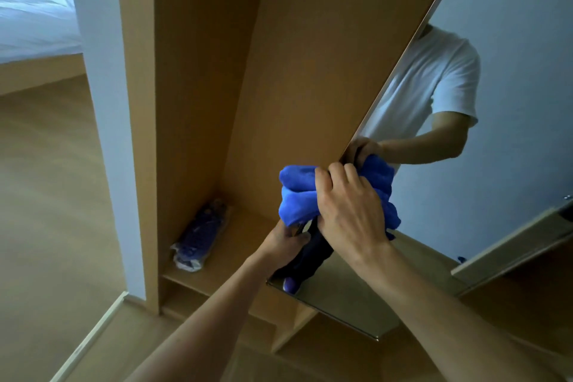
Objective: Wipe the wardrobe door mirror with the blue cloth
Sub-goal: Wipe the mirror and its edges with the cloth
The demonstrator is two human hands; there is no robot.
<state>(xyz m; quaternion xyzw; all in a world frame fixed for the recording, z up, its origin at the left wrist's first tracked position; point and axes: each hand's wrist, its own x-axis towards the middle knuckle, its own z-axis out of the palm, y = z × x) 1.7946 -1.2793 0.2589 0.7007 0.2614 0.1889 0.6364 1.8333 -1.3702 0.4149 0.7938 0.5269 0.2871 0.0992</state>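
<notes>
The wardrobe door mirror [502, 139] stands open at the right, swung out toward me, and reflects a person in a white T-shirt. A bunched blue cloth [297, 192] is pressed over the mirror's left edge, about halfway down. My right hand [350, 205] grips the cloth from the front, fingers curled over it. My left hand [288, 242] is below the cloth at the door's edge, fingers closed on the edge or the cloth's underside; which one is hidden.
The open wardrobe [217, 71] of light wood lies behind the door. A plastic-wrapped blue bundle [201, 236] rests on its low shelf. A white wall edge [102, 102] stands at the left, with wooden floor [46, 195] and a bed with white bedding [34, 9] beyond.
</notes>
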